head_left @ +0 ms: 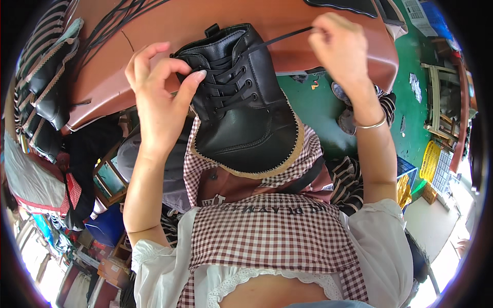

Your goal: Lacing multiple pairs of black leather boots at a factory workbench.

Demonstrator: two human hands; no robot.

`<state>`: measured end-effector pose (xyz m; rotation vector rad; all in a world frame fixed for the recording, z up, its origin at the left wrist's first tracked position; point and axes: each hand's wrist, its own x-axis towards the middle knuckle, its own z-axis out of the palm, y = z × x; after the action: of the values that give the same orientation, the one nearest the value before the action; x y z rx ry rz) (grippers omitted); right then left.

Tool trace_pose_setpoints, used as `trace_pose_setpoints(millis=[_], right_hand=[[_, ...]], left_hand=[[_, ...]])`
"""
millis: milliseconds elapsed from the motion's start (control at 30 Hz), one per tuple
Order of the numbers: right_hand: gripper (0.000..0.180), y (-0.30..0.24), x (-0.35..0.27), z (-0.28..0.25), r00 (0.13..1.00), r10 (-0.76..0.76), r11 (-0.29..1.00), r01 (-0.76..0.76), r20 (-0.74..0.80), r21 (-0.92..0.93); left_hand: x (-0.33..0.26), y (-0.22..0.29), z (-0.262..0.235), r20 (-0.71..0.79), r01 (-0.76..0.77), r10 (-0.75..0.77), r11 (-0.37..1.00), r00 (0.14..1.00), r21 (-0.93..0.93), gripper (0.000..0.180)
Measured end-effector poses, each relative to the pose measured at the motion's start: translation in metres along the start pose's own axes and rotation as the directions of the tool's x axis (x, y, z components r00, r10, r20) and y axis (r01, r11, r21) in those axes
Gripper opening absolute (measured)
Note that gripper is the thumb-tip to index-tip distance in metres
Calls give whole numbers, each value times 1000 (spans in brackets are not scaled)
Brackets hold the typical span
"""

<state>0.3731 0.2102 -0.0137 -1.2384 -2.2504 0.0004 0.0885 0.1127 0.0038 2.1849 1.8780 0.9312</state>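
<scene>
A black leather boot upper (233,136) without a sole lies at the front edge of the table, toe toward me, with a zigzag-stitched tan rim around its toe. Black lacing crosses its front through the eyelets. At the upper's left eyelet flap, my left hand (156,97) pinches the edge between thumb and forefinger; its other fingers are raised. My right hand (341,54), up and to the right, is closed on the end of a black shoelace (280,38). That lace runs taut from the top right eyelets.
The brown table (287,15) carries a bundle of loose black laces (115,23) at the back left. More black boot uppers (51,82) are piled at the far left. A yellow crate (430,159) and a wooden rack (436,97) stand on the green floor (411,123) at the right.
</scene>
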Motion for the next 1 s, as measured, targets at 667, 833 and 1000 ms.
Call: trace_pose_setpoints(millis=[667,833,1000], right_hand=[[15,-178,58,-47,709,-636,609,704,-304,366],[39,-155,88,-9,786,-488,737,604,-379,303],[41,-60,81,60,944,-285,957,270,168,104]], left_hand=[[66,-50,-106,630,647,-220,469,745,-601,30],[136,-56,-220,213,163,-55,833,975,-528,32],[223,-166,-226,23,-204,207,931,978,302,27]])
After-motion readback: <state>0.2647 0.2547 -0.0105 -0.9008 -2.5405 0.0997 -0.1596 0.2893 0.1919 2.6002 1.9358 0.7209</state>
